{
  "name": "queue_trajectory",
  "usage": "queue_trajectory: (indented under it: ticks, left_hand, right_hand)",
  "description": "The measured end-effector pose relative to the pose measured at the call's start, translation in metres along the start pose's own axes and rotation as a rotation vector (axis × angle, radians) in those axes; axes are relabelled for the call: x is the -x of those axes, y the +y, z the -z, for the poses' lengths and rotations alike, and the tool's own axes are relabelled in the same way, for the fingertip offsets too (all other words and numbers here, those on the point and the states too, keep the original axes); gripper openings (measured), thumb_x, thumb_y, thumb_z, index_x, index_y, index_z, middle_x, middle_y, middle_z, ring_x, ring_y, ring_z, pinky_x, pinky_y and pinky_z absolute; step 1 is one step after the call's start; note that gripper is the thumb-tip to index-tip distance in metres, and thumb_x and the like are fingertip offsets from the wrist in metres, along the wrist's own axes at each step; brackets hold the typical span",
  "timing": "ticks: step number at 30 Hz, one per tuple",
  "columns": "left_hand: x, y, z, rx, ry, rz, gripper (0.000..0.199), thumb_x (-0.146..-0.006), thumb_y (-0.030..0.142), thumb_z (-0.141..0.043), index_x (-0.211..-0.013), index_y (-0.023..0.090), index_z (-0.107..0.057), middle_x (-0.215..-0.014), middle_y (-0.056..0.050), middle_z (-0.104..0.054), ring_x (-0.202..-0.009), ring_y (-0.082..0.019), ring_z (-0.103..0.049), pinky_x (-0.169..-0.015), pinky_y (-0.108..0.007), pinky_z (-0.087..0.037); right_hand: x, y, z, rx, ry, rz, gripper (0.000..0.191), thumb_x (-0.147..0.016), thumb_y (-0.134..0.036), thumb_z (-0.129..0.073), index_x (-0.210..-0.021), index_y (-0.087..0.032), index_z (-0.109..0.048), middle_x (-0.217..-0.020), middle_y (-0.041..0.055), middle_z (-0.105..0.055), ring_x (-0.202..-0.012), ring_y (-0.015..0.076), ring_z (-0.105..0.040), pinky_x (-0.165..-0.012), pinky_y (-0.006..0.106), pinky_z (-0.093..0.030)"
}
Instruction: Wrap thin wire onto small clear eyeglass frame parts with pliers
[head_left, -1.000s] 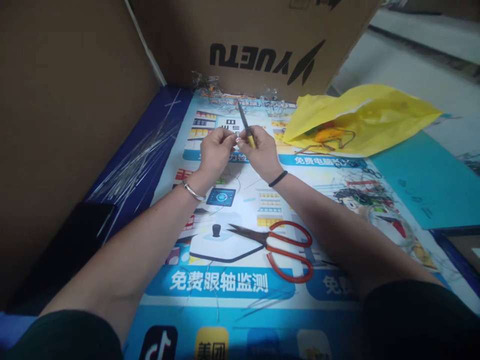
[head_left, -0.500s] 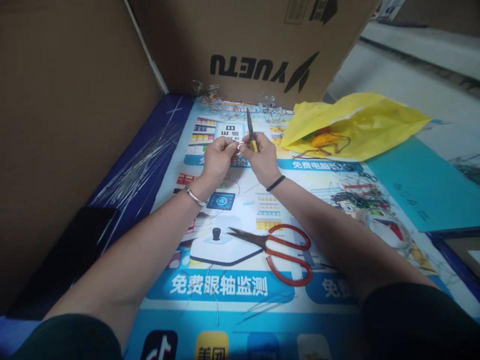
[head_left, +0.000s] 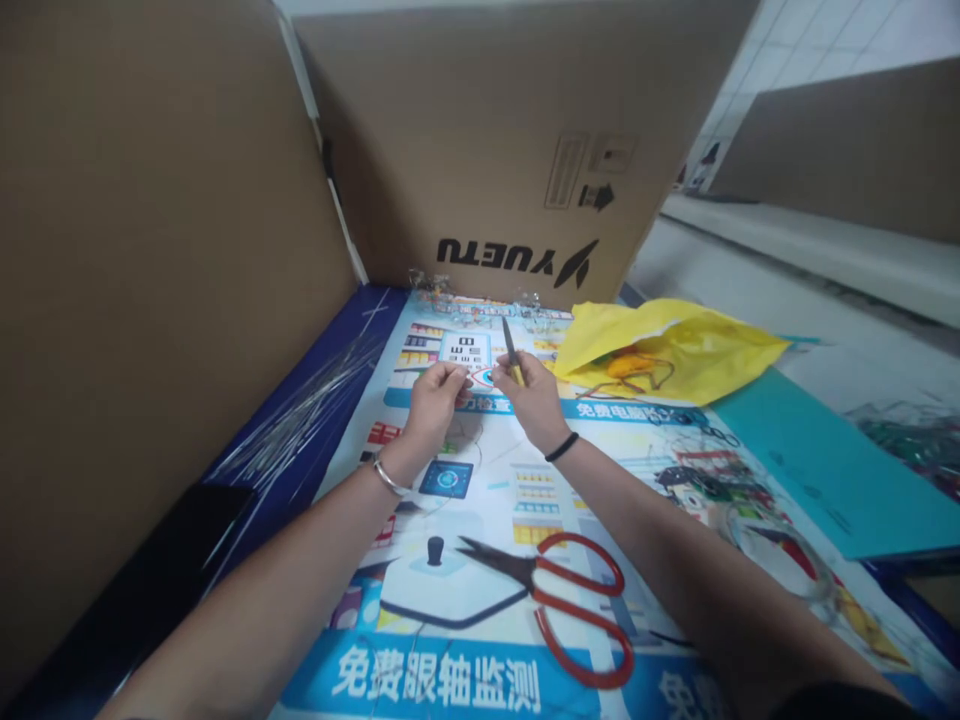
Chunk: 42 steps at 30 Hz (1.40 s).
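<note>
My right hand (head_left: 536, 405), with a black band at the wrist, is closed around a slim pointed tool (head_left: 511, 345) with a dark tip and a yellow handle. The tool points away from me, up and slightly left. A short gap to the left, my left hand (head_left: 435, 400) pinches thumb and forefinger together; whatever lies between them is too small to make out. Both hands hover over a printed sheet (head_left: 495, 450). Closer to me lie scissors (head_left: 551, 580) with red handles, blades pointing left, touched by neither hand.
Cardboard panels (head_left: 480, 150) stand behind and to the left. Thin wires (head_left: 300, 410) lie on the blue strip at left, near a black flat object (head_left: 202, 530). A yellow bag (head_left: 697, 350) sits at right on a teal board (head_left: 832, 470). A wire coil (head_left: 817, 575) lies nearer.
My hands have drawn slightly apart from each other. The camera view has tilted up, so everything appears lower. The pointed tool stays in my right hand.
</note>
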<state>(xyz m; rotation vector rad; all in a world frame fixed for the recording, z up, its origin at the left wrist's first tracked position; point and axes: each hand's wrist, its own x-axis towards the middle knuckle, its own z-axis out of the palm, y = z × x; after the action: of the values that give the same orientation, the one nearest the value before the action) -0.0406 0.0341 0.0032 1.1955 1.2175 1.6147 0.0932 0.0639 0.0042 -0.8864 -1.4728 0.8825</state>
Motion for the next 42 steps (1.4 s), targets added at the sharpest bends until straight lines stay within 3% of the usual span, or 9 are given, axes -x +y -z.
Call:
queue_trajectory:
  ticks: [12, 22, 30, 36, 39, 42]
  left_hand:
    - [0.001, -0.001, 0.001, -0.003, 0.017, 0.006, 0.020, -0.072, 0.036, -0.057, -0.067, 0.016, -0.056, -0.062, 0.001, -0.058, -0.056, -0.011, -0.052, -0.051, -0.021, -0.040]
    - [0.002, -0.004, -0.002, 0.054, -0.066, 0.002, 0.020, -0.072, 0.037, -0.057, -0.071, 0.017, -0.059, -0.062, 0.002, -0.057, -0.055, -0.010, -0.050, -0.052, -0.021, -0.039]
    - [0.001, -0.009, 0.000, -0.010, -0.066, -0.017, 0.018, -0.073, 0.033, -0.056, -0.070, 0.016, -0.061, -0.059, 0.001, -0.055, -0.053, -0.010, -0.048, -0.050, -0.021, -0.036]
    - [0.001, -0.009, -0.002, -0.030, -0.031, -0.029, 0.015, -0.072, 0.030, -0.056, -0.066, 0.016, -0.058, -0.059, 0.002, -0.056, -0.051, -0.008, -0.047, -0.049, -0.019, -0.036]
    - [0.001, -0.004, -0.002, -0.007, 0.001, 0.004, 0.016, -0.072, 0.032, -0.056, -0.069, 0.016, -0.056, -0.066, 0.000, -0.059, -0.058, -0.011, -0.054, -0.051, -0.020, -0.040]
    - [0.001, 0.001, -0.001, 0.071, 0.022, 0.069, 0.019, -0.073, 0.036, -0.055, -0.075, 0.017, -0.052, -0.071, -0.001, -0.062, -0.062, -0.014, -0.060, -0.053, -0.022, -0.045]
  right_hand:
    - [0.012, 0.001, -0.009, -0.106, -0.197, -0.156, 0.025, -0.064, -0.028, -0.061, -0.085, -0.018, -0.053, -0.071, -0.0023, -0.053, -0.067, 0.0123, -0.051, -0.065, 0.026, -0.043]
    - [0.013, 0.011, -0.011, 0.005, -0.139, -0.181, 0.019, -0.069, -0.031, -0.055, -0.083, -0.019, -0.056, -0.065, -0.0027, -0.054, -0.058, 0.0121, -0.051, -0.056, 0.025, -0.043]
    - [0.015, 0.018, -0.009, 0.256, -0.139, -0.026, 0.016, -0.073, -0.030, -0.051, -0.082, -0.019, -0.059, -0.066, -0.0013, -0.056, -0.062, 0.0137, -0.051, -0.060, 0.026, -0.042]
    - [0.013, 0.014, -0.009, 0.266, -0.225, -0.016, 0.015, -0.073, -0.027, -0.050, -0.081, -0.019, -0.060, -0.071, -0.0002, -0.058, -0.066, 0.0137, -0.051, -0.062, 0.025, -0.042]
    - [0.006, 0.006, -0.003, 0.198, -0.289, -0.066, 0.020, -0.073, -0.032, -0.052, -0.087, -0.018, -0.058, -0.071, -0.0008, -0.056, -0.063, 0.0123, -0.050, -0.058, 0.024, -0.041]
    - [0.000, -0.002, 0.005, 0.125, -0.313, -0.212, 0.027, -0.076, -0.042, -0.051, -0.087, -0.018, -0.055, -0.070, -0.0009, -0.055, -0.059, 0.0111, -0.049, -0.052, 0.022, -0.039]
